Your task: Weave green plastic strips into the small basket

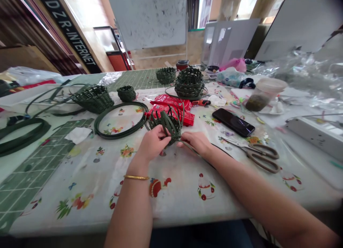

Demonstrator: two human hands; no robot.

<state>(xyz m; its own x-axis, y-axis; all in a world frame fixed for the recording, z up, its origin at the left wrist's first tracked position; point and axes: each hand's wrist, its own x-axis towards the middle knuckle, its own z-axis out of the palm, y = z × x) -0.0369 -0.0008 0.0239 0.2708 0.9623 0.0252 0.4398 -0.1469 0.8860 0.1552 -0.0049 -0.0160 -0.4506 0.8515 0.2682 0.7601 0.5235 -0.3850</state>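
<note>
Half-woven green basket (pixel 167 124) sitting on the flowered tablecloth (pixel 88 169), gripped tight: left hand (pixel 152 142) closed on its side, right hand (pixel 195 142) pinching a strip (pixel 190 146) against it. Around it, four more woven baskets (pixel 92 98), two green hoops (pixel 120 119), two red packets (pixel 168 102), one phone (pixel 233 122), one pair of scissors (pixel 235 143).

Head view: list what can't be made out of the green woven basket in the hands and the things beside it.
- Green woven basket: underside hidden by the left hand and right hand.
- Green strip: where it meets the weave, hidden by the right hand.
- Red packets: print too small, partly behind the basket.
</note>
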